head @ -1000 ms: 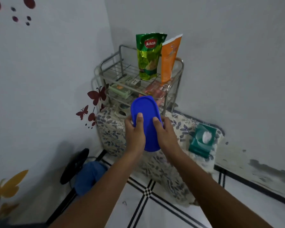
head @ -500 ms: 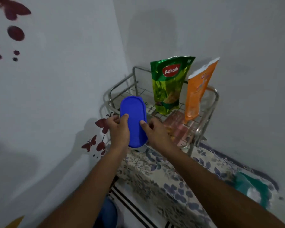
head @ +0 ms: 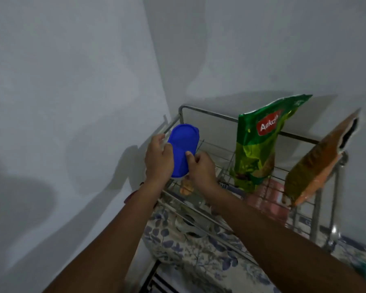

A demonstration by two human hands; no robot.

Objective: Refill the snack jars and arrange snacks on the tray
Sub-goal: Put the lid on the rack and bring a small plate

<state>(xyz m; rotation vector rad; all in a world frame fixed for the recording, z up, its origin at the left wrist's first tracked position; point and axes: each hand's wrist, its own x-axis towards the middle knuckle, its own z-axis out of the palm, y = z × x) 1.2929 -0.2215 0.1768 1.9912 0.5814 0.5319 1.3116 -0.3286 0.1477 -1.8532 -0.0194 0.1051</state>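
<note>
Over the wire rack (head: pixel 220 153) in the corner, our left hand (head: pixel 159 159) and right hand (head: pixel 201 168) together clasp the blue-lidded container (head: pixel 183 149), arms outstretched.

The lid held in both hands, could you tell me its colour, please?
Solid blue lid, head view.

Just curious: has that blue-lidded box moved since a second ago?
Yes. The blue-lidded box, held in both hands, went from in front of the wire rack up to its left end.
</note>
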